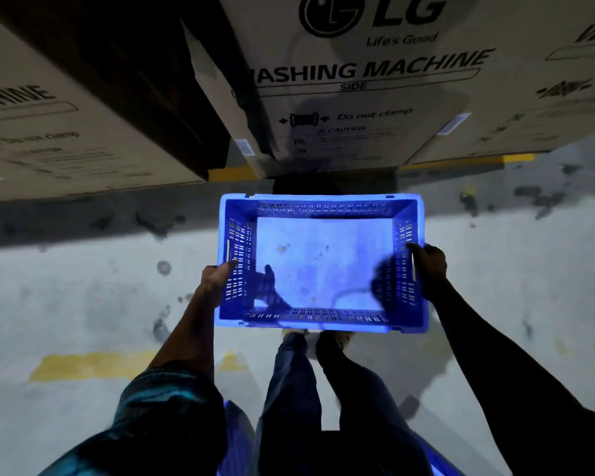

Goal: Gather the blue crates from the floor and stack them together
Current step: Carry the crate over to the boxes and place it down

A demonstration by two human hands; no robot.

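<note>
We held the blue crate (321,262) by its two short ends, level and open side up, out in front of our legs and above the stained concrete floor (83,297). Our left hand (217,280) was curled against the slotted end wall with the thumb up at the rim; our right hand (426,266) wrapped over the opposite rim, fingertips hooked inside. We could not tell how deep either hold went, since the walls hid most of the fingers. Both holds sat toward the near half of the crate, so the far edge hung unsupported beyond them and could have dipped if either wrist slackened. Just past that far edge stood the washing machine carton (357,97), and a forward swing might have knocked the crate's far rim into it. Below and behind our grip, at our knees, more blue plastic (236,438) showed, probably another crate; we judged that lowering blind onto it risked a skewed nest, a jammed corner, or pinched fingers between the rims.
</note>
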